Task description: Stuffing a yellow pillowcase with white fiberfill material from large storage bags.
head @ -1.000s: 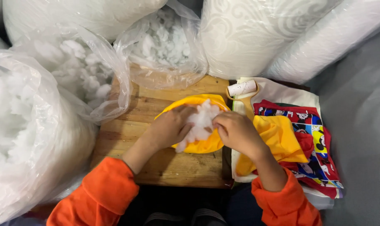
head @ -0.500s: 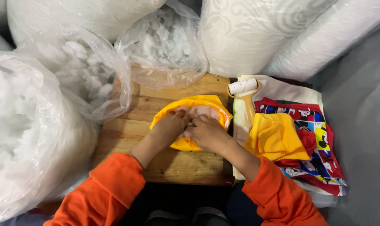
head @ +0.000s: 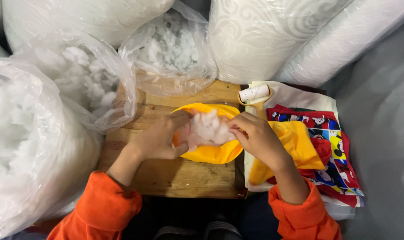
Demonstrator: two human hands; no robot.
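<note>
Left hand: our left hand [head: 159, 140] curls round the left rim of the soft yellow fabric cover [head: 213, 153]; fingers bent, thumb pressed into the clump of white fluffy fibre stuffing [head: 207, 130]; it has hold of both cloth and stuffing.
Right hand: our right hand [head: 257, 138] closes on the right side of the same clump, fingertips pinching stuffing against the cover's edge; partly closed, not a fist.
Stuffing: it sits in the mouth of the cover, between our two hands, over the far right part of the worn wooden board [head: 184, 178].
Handling: we judge the stuffing very light, springy and loose; it tears into tufts and clings, so a broad, gentle pinch from both sides suits it better than a tight squeeze.
Cover: we judge it thin, limp and a little slippery; best held by the rim of its opening, which keeps the mouth wide.
Left of the board: clear plastic bags of white stuffing [head: 28, 133]; one open bag [head: 171, 49] lies over the board's far edge.
Right of the board: a wooden-handled lint roller [head: 255, 94]; a folded yellow cloth [head: 295, 144] on red cartoon-printed fabric [head: 335, 151].
</note>
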